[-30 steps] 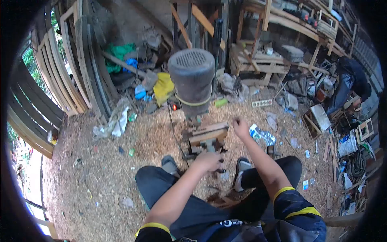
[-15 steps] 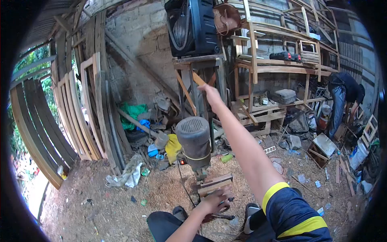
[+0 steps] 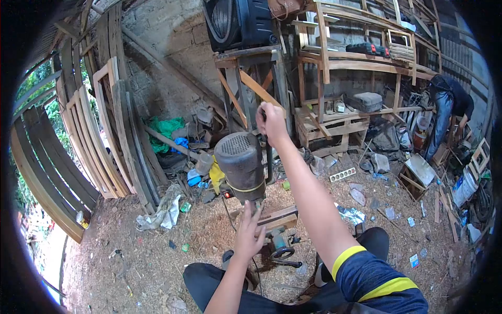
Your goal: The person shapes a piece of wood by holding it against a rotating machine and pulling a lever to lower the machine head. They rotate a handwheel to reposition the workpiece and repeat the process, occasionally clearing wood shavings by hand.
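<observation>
Shelf (image 3: 342,114) holds grey case (image 3: 367,100); right hand (image 3: 272,121) grips lever (image 3: 269,157); left hand (image 3: 250,235) by block (image 3: 280,217).

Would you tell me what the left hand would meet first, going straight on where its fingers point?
Probably the underside of the grey motor just above the left hand, though depth is unclear.

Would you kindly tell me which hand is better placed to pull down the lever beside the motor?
Right. The right hand is closed on the top of the lever beside the motor, while the left hand lies open, low down at the wooden block.
</observation>
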Tool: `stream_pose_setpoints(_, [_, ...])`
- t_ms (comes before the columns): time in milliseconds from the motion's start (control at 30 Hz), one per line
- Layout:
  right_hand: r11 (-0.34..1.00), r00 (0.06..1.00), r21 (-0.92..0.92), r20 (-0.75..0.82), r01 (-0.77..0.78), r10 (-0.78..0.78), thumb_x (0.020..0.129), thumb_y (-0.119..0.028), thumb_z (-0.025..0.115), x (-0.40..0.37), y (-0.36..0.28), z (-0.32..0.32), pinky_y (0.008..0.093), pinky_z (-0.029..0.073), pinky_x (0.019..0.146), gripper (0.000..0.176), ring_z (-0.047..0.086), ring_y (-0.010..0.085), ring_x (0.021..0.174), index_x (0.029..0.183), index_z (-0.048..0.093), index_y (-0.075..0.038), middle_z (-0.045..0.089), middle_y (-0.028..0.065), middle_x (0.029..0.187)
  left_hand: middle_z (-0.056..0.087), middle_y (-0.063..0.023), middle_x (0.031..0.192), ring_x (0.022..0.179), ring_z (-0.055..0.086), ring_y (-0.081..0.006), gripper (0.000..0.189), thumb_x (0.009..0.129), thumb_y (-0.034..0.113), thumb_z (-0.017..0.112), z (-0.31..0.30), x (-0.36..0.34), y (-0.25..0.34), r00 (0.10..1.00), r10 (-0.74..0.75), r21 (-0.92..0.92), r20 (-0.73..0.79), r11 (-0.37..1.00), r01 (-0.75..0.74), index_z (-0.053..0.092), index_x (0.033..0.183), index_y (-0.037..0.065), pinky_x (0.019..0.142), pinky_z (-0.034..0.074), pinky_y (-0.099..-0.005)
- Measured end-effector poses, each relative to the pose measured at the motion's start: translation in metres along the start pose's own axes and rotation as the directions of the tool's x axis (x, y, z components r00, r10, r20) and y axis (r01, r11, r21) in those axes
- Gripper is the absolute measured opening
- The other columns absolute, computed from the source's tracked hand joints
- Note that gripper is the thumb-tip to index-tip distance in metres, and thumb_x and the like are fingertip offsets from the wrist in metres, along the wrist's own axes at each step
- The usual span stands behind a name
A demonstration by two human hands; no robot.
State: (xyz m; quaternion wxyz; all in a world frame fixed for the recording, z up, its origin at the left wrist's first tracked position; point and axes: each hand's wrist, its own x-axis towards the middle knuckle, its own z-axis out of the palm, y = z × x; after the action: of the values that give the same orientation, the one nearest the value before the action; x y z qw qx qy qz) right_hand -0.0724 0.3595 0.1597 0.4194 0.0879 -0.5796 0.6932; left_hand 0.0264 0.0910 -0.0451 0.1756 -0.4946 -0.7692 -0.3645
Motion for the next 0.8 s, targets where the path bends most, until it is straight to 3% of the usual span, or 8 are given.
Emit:
stream_pose_setpoints(133, [0.994, 0.991, -0.013, 0.076, 0.107, -0.106, 0.101, -0.031, 0.046, -0.085, -0.029, -0.008, 0.0290, 0.028, 0.044, 0.048, 0.039, 0.0125, 0.043, 0.061, 0.044, -0.006, 0.043, 0.0022, 0.052, 0.021, -0.0283, 0.166, 0.148, 0.033, -0.0489, 0.069, 0.090, 0.012, 0.068, 0.008, 0.002, -0.015, 0.997, -0.021, -0.014, -0.073, 1.000, 0.020, 0.041, 0.153, 0.002, 0.121, 0.030, -0.0542])
stream_pose_setpoints(300, [0.979, 0.968, -0.057, 0.169, 0.196, -0.184, 0.095, -0.030, 0.046, -0.202, -0.033, -0.034, 0.0355, 0.036, 0.061, 0.046, 0.043, 0.0203, 0.054, 0.057, 0.043, -0.004, 0.045, 0.0070, 0.055, 0.057, -0.0235, 0.131, 0.124, 0.056, -0.0434, 0.032, 0.087, 0.007, 0.069, 0.011, -0.002, -0.022, 0.961, 0.019, -0.016, -0.275, 1.000, -0.024, 0.060, 0.117, 0.000, 0.109, 0.042, -0.0501])
stream_pose_setpoints(400, [0.979, 0.982, -0.163, 0.163, 0.119, -0.093, 0.088, -0.030, 0.048, -0.249, -0.039, -0.048, 0.0369, 0.036, 0.069, 0.041, 0.047, 0.0235, 0.065, 0.057, 0.046, -0.002, 0.048, 0.0097, 0.061, 0.060, -0.0213, 0.122, 0.113, 0.057, -0.0389, 0.020, 0.089, 0.004, 0.066, 0.000, 0.002, -0.026, 0.869, -0.041, 0.023, -0.493, 0.998, 0.060, 0.061, 0.108, -0.001, 0.101, 0.045, -0.0465])
stream_pose_setpoints(500, [0.959, 0.940, -0.196, 0.235, -0.203, 0.247, 0.080, -0.026, 0.048, -0.247, -0.064, -0.054, 0.0349, 0.038, 0.082, 0.033, 0.052, 0.0252, 0.088, 0.059, 0.048, -0.001, 0.060, 0.0180, 0.089, 0.059, -0.0183, 0.114, 0.110, 0.057, -0.0347, 0.012, 0.091, 0.002, 0.064, -0.007, 0.003, -0.033, 0.820, -0.172, -0.064, -0.546, 0.984, 0.164, 0.062, 0.103, 0.000, 0.099, 0.044, -0.0439])
stream_pose_setpoints(567, [0.865, 0.821, -0.206, 0.275, -0.458, 0.500, 0.079, -0.023, 0.048, -0.233, -0.081, -0.054, 0.0346, 0.037, 0.100, 0.030, 0.053, 0.0282, 0.114, 0.071, 0.060, 0.002, 0.061, 0.0220, 0.116, 0.058, -0.0174, 0.111, 0.108, 0.057, -0.0331, 0.009, 0.092, 0.001, 0.064, -0.013, 0.003, -0.033, 0.833, -0.202, -0.104, -0.516, 0.979, 0.173, 0.063, 0.100, 0.001, 0.098, 0.044, -0.0427])
stream_pose_setpoints(600, [0.846, 0.812, -0.258, 0.256, -0.466, 0.525, 0.079, -0.021, 0.047, -0.228, -0.087, -0.050, 0.0338, 0.028, 0.115, 0.038, 0.043, 0.0296, 0.137, 0.096, 0.069, 0.006, 0.053, 0.0199, 0.138, 0.058, -0.0171, 0.111, 0.108, 0.057, -0.0325, 0.008, 0.091, 0.001, 0.064, -0.015, 0.003, -0.032, 0.842, -0.198, -0.107, -0.502, 0.980, 0.166, 0.063, 0.100, 0.001, 0.098, 0.044, -0.0422])
stream_pose_setpoints(667, [0.610, 0.577, -0.297, 0.201, -0.734, 0.792, 0.079, -0.016, 0.049, -0.211, -0.110, -0.045, 0.0430, 0.032, 0.119, 0.055, 0.043, 0.0330, 0.142, 0.128, 0.060, 0.006, 0.046, 0.0164, 0.147, 0.058, -0.0170, 0.112, 0.107, 0.056, -0.0313, 0.006, 0.092, 0.002, 0.063, -0.018, 0.002, -0.029, 0.852, -0.189, -0.111, -0.489, 0.982, 0.154, 0.062, 0.098, 0.001, 0.097, 0.044, -0.0415])
stream_pose_setpoints(800, [0.122, 0.121, -0.356, 0.026, -0.927, 0.992, 0.082, -0.004, 0.053, -0.175, -0.114, -0.037, 0.0551, 0.053, 0.099, 0.055, 0.056, 0.0352, 0.131, 0.135, 0.047, 0.006, 0.043, 0.0184, 0.141, 0.057, -0.0163, 0.113, 0.106, 0.056, -0.0293, 0.003, 0.094, 0.002, 0.063, -0.024, 0.001, -0.029, 0.852, -0.168, -0.096, -0.496, 0.986, 0.139, 0.061, 0.097, 0.001, 0.096, 0.044, -0.0401])
